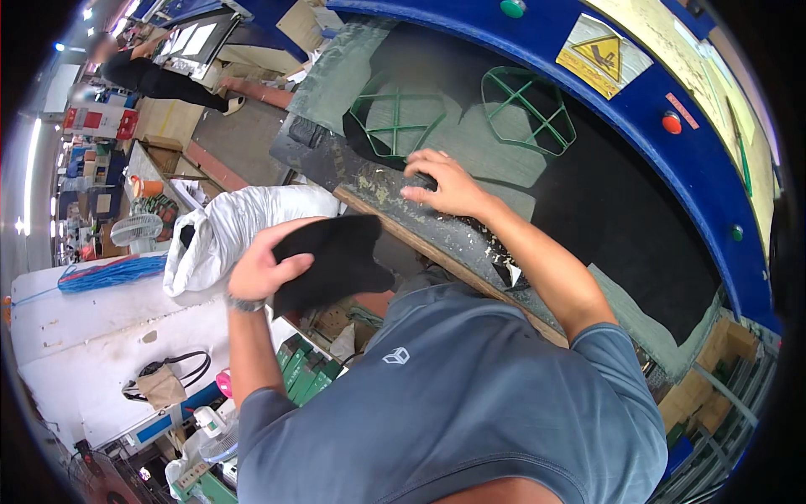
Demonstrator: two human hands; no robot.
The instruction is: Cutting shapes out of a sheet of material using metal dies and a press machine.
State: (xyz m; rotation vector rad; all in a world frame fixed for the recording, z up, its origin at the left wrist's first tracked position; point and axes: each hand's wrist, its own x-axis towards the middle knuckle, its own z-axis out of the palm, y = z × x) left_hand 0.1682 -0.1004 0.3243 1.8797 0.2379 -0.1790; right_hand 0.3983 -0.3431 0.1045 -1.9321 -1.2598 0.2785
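My left hand grips a cut piece of black sheet material with a notched edge, thumb on top; whether it is one layer or several I cannot tell. My right hand hovers over the near edge of the dark worktable, fingers curled and apart from the thumb. A dark patch shows under its palm, too shaded to name. Just beyond its fingertips sits a green cutting die with crossed bars. A second green cutting die lies farther right, over black material and a grey-green sheet.
A blue machine beam with a warning sign and a red button arches over the table. A wooden strip edges it. At left are a white sack and a white bench. Another person stands far left.
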